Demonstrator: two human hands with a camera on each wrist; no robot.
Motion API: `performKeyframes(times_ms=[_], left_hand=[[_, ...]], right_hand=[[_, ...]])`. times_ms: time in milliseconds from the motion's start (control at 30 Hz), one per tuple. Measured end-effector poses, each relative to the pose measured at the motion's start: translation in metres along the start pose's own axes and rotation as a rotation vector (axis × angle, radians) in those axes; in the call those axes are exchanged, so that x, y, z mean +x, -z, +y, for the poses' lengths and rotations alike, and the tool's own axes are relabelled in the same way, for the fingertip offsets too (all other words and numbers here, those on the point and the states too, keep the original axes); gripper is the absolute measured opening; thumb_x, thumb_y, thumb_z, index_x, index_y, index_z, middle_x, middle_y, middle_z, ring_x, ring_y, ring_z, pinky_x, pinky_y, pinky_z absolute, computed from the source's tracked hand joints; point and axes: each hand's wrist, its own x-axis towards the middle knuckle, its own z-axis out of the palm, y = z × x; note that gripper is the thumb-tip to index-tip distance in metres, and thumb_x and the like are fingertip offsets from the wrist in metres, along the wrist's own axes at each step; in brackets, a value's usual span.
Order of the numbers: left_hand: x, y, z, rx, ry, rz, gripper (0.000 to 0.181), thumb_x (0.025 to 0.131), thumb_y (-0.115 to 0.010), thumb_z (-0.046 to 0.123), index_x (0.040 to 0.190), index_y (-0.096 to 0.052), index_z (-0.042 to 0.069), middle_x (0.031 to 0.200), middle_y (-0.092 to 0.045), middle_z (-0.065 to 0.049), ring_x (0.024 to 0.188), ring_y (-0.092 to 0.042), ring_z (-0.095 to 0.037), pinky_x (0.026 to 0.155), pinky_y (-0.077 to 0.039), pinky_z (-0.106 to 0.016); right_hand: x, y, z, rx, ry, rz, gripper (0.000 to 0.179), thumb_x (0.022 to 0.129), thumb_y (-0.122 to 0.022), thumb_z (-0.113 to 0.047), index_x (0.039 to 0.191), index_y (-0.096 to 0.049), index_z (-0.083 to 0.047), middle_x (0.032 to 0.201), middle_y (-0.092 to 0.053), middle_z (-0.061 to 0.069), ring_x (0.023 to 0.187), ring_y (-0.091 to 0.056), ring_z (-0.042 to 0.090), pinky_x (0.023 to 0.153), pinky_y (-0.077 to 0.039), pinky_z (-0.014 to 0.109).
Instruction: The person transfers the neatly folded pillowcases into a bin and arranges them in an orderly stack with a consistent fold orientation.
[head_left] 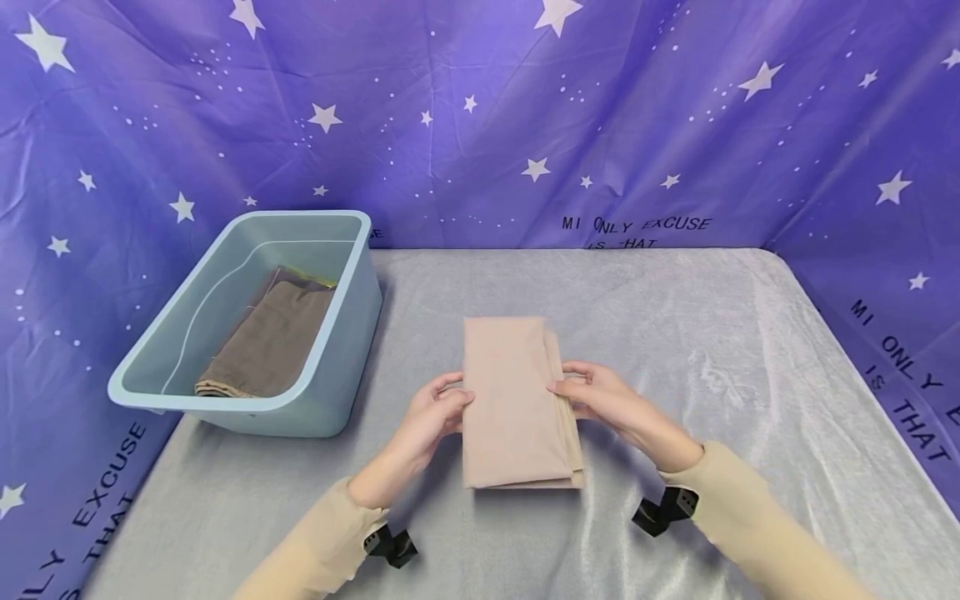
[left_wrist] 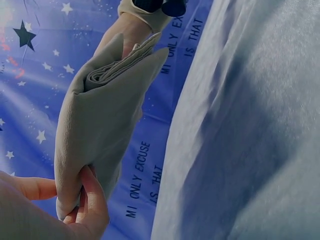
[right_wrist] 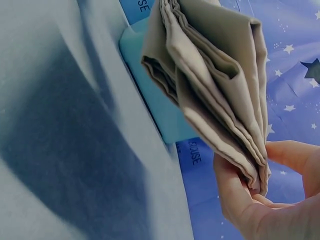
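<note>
A pale pink-beige cloth (head_left: 510,408), folded into a layered rectangle, is held up over the table between both hands. My left hand (head_left: 429,421) pinches its left edge, thumb on top and fingers beneath. On the other side my right hand (head_left: 618,410) pinches the edge where the fold layers show. From the left wrist view, the folded cloth (left_wrist: 102,120) has a smooth outer fold near the left fingers. Several stacked layers of the cloth (right_wrist: 215,85) open toward the right hand in the right wrist view. The cloth's shadow falls on the table, apart from it.
A blue-grey plastic bin (head_left: 360,333) stands at the table's left side. Inside it lies a folded brown cloth (head_left: 273,337) with a bit of yellow-green at its far end. The table wears a grey plush cover (head_left: 675,333). Behind hangs a purple star-print curtain (head_left: 465,167).
</note>
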Motion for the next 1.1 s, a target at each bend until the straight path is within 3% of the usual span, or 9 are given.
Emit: performKeyframes(times_ms=[533, 867, 1100], left_hand=[[-0.01, 0.019, 0.021, 0.013, 0.003, 0.054, 0.042, 0.081, -0.05, 0.002, 0.122, -0.041, -0.002, 0.076, -0.059, 0.001, 0.064, -0.057, -0.008, 0.061, -0.046, -0.025], [-0.015, 0.03, 0.035, 0.034, -0.006, 0.054, 0.04, 0.083, -0.05, 0.003, 0.121, -0.041, -0.001, 0.08, -0.058, 0.0, 0.067, -0.058, -0.008, 0.063, -0.047, -0.024], [-0.019, 0.037, 0.046, 0.047, -0.035, 0.05, 0.044, 0.083, -0.05, 0.003, 0.124, -0.037, -0.005, 0.078, -0.059, 0.003, 0.067, -0.058, -0.006, 0.064, -0.047, -0.023]], right_hand=[[0.012, -0.02, -0.018, -0.01, 0.019, -0.035, 0.058, 0.086, -0.056, -0.014, 0.131, -0.028, 0.008, 0.101, -0.06, 0.014, 0.09, -0.059, 0.018, 0.081, -0.048, 0.035], [0.017, -0.031, -0.029, 0.036, 0.052, -0.044, 0.056, 0.084, -0.055, -0.009, 0.13, -0.029, 0.01, 0.094, -0.061, 0.009, 0.082, -0.06, 0.014, 0.08, -0.048, 0.036], [0.023, -0.039, -0.039, 0.056, 0.046, -0.044, 0.053, 0.085, -0.055, -0.01, 0.13, -0.033, 0.006, 0.1, -0.059, 0.013, 0.085, -0.059, 0.015, 0.081, -0.048, 0.035]])
